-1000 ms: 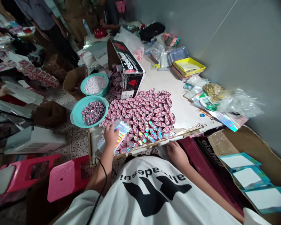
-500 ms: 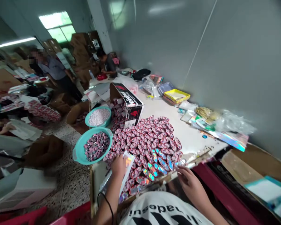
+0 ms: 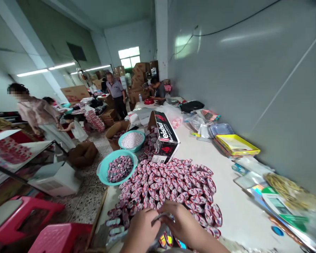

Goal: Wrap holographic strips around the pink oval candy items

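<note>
My left hand (image 3: 144, 225) and my right hand (image 3: 175, 219) meet low in the middle of the head view. The fingers of both are closed round a small silvery piece (image 3: 162, 217), largely hidden by them. Under and beyond them spreads a layer of oval pink-and-red pieces (image 3: 171, 182) on the white table (image 3: 226, 189). A few shiny rainbow-coloured pieces (image 3: 166, 239) show just below my hands. A teal basin (image 3: 101, 168) of round pink and dark pieces stands to the left, with a second teal basin (image 3: 140, 144) of small white bits behind it.
Behind the pieces lies an open black-and-white carton (image 3: 166, 140). A yellow tray (image 3: 237, 144), plastic bags and papers line the wall at right. Red stools (image 3: 60, 239) stand at lower left. Several people are farther back, one seated at the table's far end (image 3: 158, 89).
The view has swung left and up. My hands, apart before, are now together round the small piece. The shiny sheet by my left hand is no longer seen.
</note>
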The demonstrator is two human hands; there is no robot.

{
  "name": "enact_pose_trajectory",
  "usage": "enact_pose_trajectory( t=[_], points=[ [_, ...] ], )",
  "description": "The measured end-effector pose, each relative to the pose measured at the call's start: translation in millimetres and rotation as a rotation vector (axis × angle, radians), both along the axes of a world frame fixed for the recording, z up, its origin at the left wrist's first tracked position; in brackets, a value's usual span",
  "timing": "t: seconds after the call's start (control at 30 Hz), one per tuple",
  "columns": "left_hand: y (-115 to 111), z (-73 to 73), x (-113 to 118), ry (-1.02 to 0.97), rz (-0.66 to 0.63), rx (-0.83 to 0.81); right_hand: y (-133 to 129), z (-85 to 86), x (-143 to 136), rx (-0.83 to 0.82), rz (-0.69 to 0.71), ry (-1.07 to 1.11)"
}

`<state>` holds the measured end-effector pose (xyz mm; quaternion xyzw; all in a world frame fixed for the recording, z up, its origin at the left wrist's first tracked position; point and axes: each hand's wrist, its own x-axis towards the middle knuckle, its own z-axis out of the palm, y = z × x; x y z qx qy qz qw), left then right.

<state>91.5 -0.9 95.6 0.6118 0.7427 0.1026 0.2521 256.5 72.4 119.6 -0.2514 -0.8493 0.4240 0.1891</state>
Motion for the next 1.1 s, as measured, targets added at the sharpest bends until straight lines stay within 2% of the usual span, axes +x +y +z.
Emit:
enact_pose_trajectory(
  t=[0.1, 0.23, 0.3, 0.43, 0.53, 0.73, 0.93, 1.1],
  points=[
    [-7.8, -2.1, -4.2, 0.003, 0.085, -0.046, 2.0, -4.1, -1.7, -0.017, 0.003, 0.008],
    [-16.8, -6.8, -21.0, -0.114, 0.002, -0.01, -1.0, -5.2, -1.5, -0.025, -0.084, -0.014],
    [-17.7, -7.9, -28.7, -0.145, -0.042, -0.021, -3.9, -3.4, -5.2, -0.001, -0.085, -0.063],
    [-11.3, -1.1, -39.0, -0.141, -0.097, -0.061, -7.6, -3.3, -18.3, 0.204, -0.038, -0.208],
    [-2.7, 4.5, -44.7, -0.126, -0.128, -0.097, -8.9, -9.4, -25.8, 0.33, -0.035, -0.243],
    [11.0, -4.6, -50.8, -0.186, -0.161, -0.116, -13.1, -28.2, -23.3, 0.416, -0.109, -0.141],
    [21.0, -10.1, -53.8, -0.282, -0.249, -0.143, -19.6, -40.7, -19.1, 0.458, -0.204, -0.089],
    [27.5, -6.5, -53.5, -0.262, -0.31, -0.179, -18.5, -38.6, -18.8, 0.346, -0.25, -0.059]
  ],
)
